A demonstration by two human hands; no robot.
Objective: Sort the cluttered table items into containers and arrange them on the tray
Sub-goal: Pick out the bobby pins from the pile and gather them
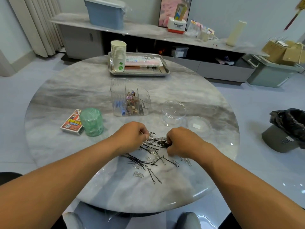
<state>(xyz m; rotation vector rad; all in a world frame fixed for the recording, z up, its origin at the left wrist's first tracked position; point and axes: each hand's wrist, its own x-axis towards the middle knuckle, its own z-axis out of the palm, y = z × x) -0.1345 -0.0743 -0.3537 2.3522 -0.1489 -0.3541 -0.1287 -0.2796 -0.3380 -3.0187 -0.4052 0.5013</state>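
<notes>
A loose heap of black hairpins (pixel 153 175) and silver paper clips (pixel 138 174) lies on the round marble table (pixel 189 90) in front of me. My left hand (pixel 132 135) pinches a few silver paper clips at the heap's far edge. My right hand (pixel 183 140) grips a bunch of black hairpins. Behind the heap stands a clear divided organizer (pixel 130 98) holding coloured clips and pins. To its right sit a clear round jar (pixel 174 112) and its lid (pixel 199 125). A steel tray (pixel 165 71) at the back carries stacked paper cups (pixel 118 54) and flat packets.
A green roll (pixel 92 122) and a card box (pixel 71 123) stand at the left. A bin with a black bag (pixel 287 129) is on the floor to the right. A long shelf with boxes runs behind the table.
</notes>
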